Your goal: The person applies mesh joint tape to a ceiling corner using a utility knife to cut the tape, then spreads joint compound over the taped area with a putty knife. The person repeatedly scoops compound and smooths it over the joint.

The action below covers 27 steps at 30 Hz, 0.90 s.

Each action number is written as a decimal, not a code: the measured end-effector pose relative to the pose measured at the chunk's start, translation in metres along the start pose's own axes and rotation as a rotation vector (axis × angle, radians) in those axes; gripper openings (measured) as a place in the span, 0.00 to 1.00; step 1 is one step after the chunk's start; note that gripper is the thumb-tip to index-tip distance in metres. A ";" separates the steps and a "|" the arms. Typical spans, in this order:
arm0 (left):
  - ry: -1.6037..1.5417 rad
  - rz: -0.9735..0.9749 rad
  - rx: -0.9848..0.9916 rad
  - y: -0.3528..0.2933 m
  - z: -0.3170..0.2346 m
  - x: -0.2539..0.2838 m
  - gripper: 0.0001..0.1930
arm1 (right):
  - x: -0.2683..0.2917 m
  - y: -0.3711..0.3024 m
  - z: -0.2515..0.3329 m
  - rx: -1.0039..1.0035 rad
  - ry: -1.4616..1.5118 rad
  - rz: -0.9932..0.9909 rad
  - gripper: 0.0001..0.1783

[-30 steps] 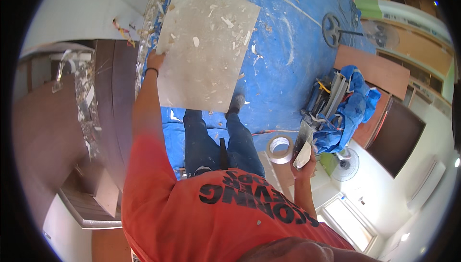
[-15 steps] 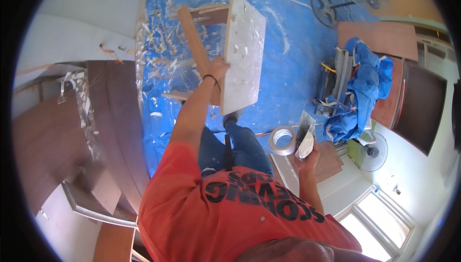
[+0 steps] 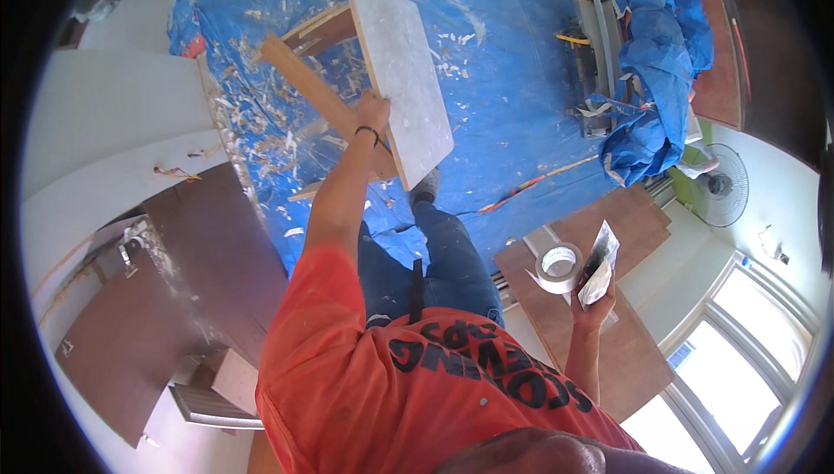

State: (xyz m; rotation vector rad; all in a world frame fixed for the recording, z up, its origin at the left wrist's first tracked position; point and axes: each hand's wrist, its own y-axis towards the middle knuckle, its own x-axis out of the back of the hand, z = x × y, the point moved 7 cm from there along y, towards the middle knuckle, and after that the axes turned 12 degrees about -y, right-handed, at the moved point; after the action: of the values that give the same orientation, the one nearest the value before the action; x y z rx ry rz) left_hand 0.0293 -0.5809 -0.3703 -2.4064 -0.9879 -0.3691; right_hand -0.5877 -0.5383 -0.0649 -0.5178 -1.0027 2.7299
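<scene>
My left hand (image 3: pixel 373 112) is closed on a wooden bench with a whitish, splattered top (image 3: pixel 404 83), gripping it where a wooden rail (image 3: pixel 308 83) meets the top's edge. The bench is tilted, its top standing steeply over the blue sheet. At my right side, my right hand (image 3: pixel 593 307) grips a putty knife with a wide metal blade (image 3: pixel 603 248) and a whitish lump or piece (image 3: pixel 596 285) against it. A roll of tape (image 3: pixel 559 265) with a loose end hangs beside those fingers, seemingly held too; its exact contact is hidden.
Pale shavings (image 3: pixel 261 139) litter the blue sheet (image 3: pixel 512 83) on the floor. To the right lie bundled blue sheeting (image 3: pixel 651 66), metal equipment (image 3: pixel 599 61) and brown boards (image 3: pixel 630 352). A fan (image 3: pixel 719 185) stands near the window (image 3: pixel 730 378). Dark brown panels (image 3: pixel 204 239) are at left.
My view has turned, shifting the room. The bench appears farther left, with my left hand still gripping it. My right hand, putty knife and tape roll have swung farther out to the right.
</scene>
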 end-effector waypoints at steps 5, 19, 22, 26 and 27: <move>-0.072 -0.096 0.003 -0.005 0.053 0.113 0.18 | -0.043 0.008 -0.025 -0.022 0.009 -0.022 0.22; 0.088 -0.382 0.268 -0.003 0.241 0.392 0.37 | -0.263 -0.050 -0.132 -0.171 -0.197 0.187 0.19; 0.016 -0.390 0.354 0.002 0.271 0.424 0.43 | -0.289 -0.064 -0.154 -0.165 -0.251 0.185 0.19; -0.043 -0.400 0.435 0.007 0.332 0.458 0.47 | -0.317 -0.074 -0.168 -0.254 -0.222 0.359 0.23; -0.069 -0.366 0.459 0.008 0.341 0.467 0.46 | -0.323 -0.076 -0.170 -0.262 -0.230 0.364 0.23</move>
State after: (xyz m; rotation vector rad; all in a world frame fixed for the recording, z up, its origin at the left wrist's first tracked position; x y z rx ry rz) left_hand 0.3798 -0.1301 -0.4583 -1.8385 -1.3795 -0.1598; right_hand -0.2203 -0.4744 -0.0522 -0.4726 -1.4679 3.0466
